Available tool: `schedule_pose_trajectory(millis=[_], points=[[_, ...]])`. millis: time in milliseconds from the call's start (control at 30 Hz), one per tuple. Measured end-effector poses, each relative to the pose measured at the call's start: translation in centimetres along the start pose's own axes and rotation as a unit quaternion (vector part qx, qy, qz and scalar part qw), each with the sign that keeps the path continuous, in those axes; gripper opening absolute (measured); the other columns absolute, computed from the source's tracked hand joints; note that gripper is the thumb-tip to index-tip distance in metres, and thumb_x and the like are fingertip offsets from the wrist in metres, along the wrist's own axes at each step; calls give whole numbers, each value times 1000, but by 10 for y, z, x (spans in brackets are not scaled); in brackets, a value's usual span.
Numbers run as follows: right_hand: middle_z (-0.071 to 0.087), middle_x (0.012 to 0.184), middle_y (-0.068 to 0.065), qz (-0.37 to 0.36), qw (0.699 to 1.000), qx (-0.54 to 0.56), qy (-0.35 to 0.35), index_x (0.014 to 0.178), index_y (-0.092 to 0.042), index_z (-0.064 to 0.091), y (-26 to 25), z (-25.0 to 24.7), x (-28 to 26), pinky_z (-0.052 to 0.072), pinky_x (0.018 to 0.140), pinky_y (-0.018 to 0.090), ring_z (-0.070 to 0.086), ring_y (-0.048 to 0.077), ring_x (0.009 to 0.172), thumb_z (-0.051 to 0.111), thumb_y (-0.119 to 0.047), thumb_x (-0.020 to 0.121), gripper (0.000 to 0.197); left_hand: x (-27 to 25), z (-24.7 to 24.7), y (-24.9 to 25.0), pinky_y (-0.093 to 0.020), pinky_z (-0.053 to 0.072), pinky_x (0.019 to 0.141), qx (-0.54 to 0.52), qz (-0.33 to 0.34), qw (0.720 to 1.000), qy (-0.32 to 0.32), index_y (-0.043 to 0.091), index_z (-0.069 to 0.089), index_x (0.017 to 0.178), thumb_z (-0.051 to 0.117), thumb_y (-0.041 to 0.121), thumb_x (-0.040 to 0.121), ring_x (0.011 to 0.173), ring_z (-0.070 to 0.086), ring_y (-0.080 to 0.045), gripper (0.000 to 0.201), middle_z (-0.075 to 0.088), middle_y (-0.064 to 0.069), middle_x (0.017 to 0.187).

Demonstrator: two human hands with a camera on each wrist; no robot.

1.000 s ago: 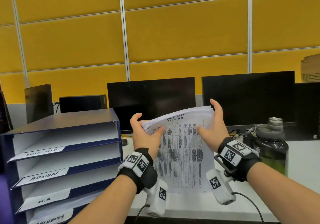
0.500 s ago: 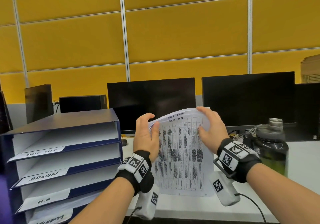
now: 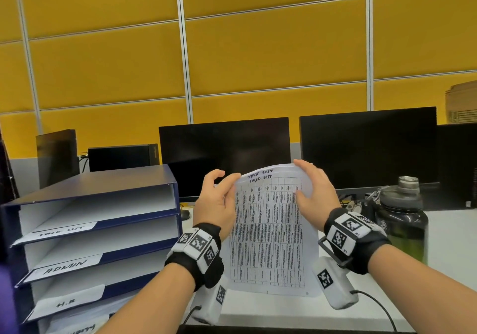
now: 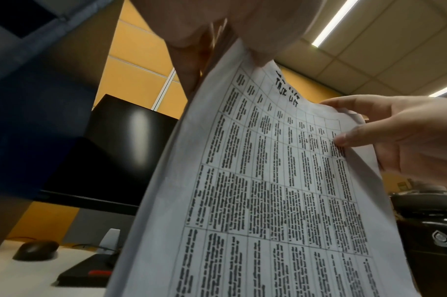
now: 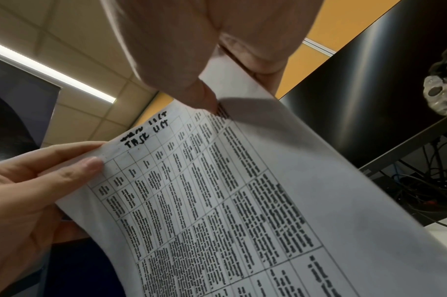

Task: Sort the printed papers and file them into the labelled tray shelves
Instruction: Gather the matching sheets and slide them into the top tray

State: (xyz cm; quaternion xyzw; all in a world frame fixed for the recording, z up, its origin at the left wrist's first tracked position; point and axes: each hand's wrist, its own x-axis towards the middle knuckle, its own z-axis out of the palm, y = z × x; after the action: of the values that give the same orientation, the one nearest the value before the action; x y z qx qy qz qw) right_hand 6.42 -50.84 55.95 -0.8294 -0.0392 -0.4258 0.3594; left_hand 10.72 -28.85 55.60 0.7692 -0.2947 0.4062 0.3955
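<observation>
Both hands pinch the task-list papers (image 3: pixel 271 230) upright above the desk (image 3: pixel 451 243), long axis 12 to 6, handwritten heading at 12. Left hand (image 3: pixel 215 202) grips the 10 o'clock corner, right hand (image 3: pixel 313 194) the 2 o'clock corner. The tray shelves (image 3: pixel 98 230) stand at 9 o'clock.

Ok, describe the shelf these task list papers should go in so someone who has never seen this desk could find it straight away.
Look at the dark blue tray rack standing on the left of the desk, beside the black monitors. The top shelf is the one, directly under the rack's flat lid. Its white front tab reads TASK LIST by hand, while the tabs below read ADMIN and H.R.
</observation>
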Motion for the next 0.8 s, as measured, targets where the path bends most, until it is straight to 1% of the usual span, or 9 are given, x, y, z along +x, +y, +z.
schedule_pose_trajectory(millis=[133,267,367,433,533,600,667,733,800], points=[[43,125,-6,5,1000,8,-5,137,-34,37,-3,0,-1,36,61,3,44,2,105,58,-1,85,65,3,-3,-1,-19,37,90,32,-12,999,-12,23,59,128,53,26,95,114,49,-12,34,46,1,134],[43,123,-6,6,1000,30,-1,137,-33,36,-7,1,-4,41,69,7,46,6,107,56,1,85,65,6,-3,-5,-24,47,89,27,2,1000,15,16,67,117,57,23,92,100,54,-9,27,58,1,116],[43,126,-7,21,997,78,1,140,-32,29,-11,1,-7,51,87,25,50,9,108,56,3,86,70,6,-6,-5,-12,40,78,13,-3,999,41,15,70,104,60,23,91,91,54,-6,18,60,5,102],[43,119,-8,37,993,112,-2,142,-33,23,-11,-1,-9,55,84,33,54,11,100,56,3,86,74,6,-7,-6,-12,40,77,-2,-11,998,54,16,70,97,63,22,89,89,56,-7,13,60,6,97],[44,115,-8,72,984,164,-3,141,-29,23,-7,-2,-8,55,68,21,55,12,99,59,0,86,72,6,-10,-7,-23,51,77,-64,-57,994,72,19,69,91,64,21,87,85,58,-4,7,61,11,88],[51,110,-7,85,984,157,-16,134,-20,36,-3,0,-7,50,59,14,58,13,102,62,-5,86,57,7,-11,-5,-30,55,77,-115,-114,984,79,23,69,96,66,22,86,86,60,-6,10,62,14,88],[58,106,-6,94,985,143,-27,123,-18,49,-1,1,-7,46,63,13,60,15,102,62,-10,87,38,9,-11,-3,-28,56,76,-149,-148,974,82,24,66,102,68,23,85,87,61,-6,18,63,12,93],[61,102,-7,101,983,153,-30,118,-17,53,0,0,-8,45,64,13,60,12,98,60,-10,88,32,8,-11,-1,-21,54,72,-170,-168,968,76,23,57,114,69,26,84,88,60,-4,32,62,9,100],[61,99,-9,103,981,161,-26,118,-17,54,0,-2,-9,44,63,12,59,7,93,59,-8,89,31,6,-12,0,-27,55,76,-210,-203,955,49,22,47,124,69,30,84,93,61,-9,46,60,6,108]])
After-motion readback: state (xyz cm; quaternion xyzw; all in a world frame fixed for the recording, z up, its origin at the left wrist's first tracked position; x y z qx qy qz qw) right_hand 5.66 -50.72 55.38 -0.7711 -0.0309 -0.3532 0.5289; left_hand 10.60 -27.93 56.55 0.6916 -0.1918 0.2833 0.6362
